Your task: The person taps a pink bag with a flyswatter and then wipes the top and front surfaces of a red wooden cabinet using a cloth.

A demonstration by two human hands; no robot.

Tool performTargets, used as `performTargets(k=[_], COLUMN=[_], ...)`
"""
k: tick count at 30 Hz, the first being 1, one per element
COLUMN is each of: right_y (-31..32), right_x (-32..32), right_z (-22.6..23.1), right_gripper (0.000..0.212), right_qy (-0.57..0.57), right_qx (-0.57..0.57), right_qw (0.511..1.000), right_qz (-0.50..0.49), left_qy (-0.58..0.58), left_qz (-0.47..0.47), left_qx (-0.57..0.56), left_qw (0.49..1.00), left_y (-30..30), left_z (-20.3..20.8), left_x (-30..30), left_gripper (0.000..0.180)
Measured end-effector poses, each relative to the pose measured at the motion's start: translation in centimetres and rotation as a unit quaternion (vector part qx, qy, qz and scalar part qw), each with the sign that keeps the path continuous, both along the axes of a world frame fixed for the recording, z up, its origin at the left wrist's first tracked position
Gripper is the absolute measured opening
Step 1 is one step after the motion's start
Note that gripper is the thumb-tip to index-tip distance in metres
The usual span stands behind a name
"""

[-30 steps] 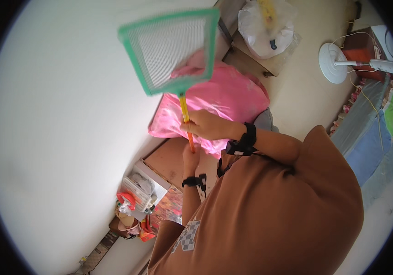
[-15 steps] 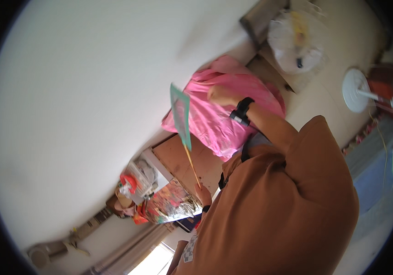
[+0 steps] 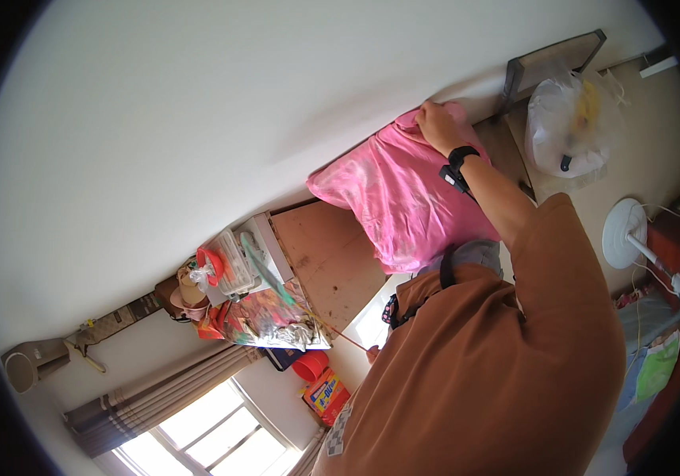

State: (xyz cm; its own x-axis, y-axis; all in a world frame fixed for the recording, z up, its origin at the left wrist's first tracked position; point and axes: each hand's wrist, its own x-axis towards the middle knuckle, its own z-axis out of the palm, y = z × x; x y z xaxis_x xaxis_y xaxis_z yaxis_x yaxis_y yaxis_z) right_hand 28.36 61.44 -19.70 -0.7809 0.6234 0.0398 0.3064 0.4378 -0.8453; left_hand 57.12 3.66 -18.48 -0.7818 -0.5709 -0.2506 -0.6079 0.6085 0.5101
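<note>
Your right hand is closed on the pink cloth, draped over the brown board's right end; judged soft, light, best gathered by a fold. Your left hand, mostly hidden, grips the green swatter by its handle, head past the board's left edge; likely light, bendy.

Bright pink all over the cloth, with paler, whitish mottling. Pale green on the frame of the swatter, orange-brown along its handle. Plain brown across the shirt, broken by a grey-and-white checked patch. Black on the wrist strap. Off-white on the wall, white on the fan, brownish grey with darker bands on the curtain, red and yellow on the box.
</note>
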Motion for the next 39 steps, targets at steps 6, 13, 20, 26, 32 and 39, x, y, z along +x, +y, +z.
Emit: performTargets(k=[6, 13, 20, 26, 32, 39], right_y=[-0.6, -2.5, -2.9, -2.3, 1.0, 1.2], right_x=[-1.0, -1.1, -1.5, -2.2, -0.2, 1.8], right_z=[0.5, -1.7, -1.8, -5.8, -9.3, -13.4], right_gripper=[0.022, 0.019, 0.019, 0.015, 0.029, 0.039], right_qy=[0.064, 0.109, 0.121, -0.057, -0.209, -0.329], right_qx=[-0.045, -0.104, -0.358, 0.020, 0.010, 0.065], right_qw=[0.992, 0.963, 0.897, 0.990, 0.977, 0.939], right_qz=[-0.102, -0.224, -0.227, -0.128, -0.033, 0.078], left_qy=[-0.005, 0.056, 0.067, 0.068, 0.084, 0.088], left_qz=[0.053, 0.090, 0.157, 0.164, 0.167, 0.221], left_qx=[-0.018, 0.072, 0.030, 0.064, 0.088, 0.148], left_qw=[0.998, 0.992, 0.985, 0.982, 0.979, 0.960], left_y=[4.7, 6.5, 4.9, 4.8, 1.8, 0.7], left_z=[4.3, 7.9, 7.6, 6.2, 4.4, 4.7], left_x=[-3.1, -5.7, -3.4, -1.2, -0.3, -1.0], left_gripper=[0.031, 0.031, 0.028, 0.023, 0.019, 0.026])
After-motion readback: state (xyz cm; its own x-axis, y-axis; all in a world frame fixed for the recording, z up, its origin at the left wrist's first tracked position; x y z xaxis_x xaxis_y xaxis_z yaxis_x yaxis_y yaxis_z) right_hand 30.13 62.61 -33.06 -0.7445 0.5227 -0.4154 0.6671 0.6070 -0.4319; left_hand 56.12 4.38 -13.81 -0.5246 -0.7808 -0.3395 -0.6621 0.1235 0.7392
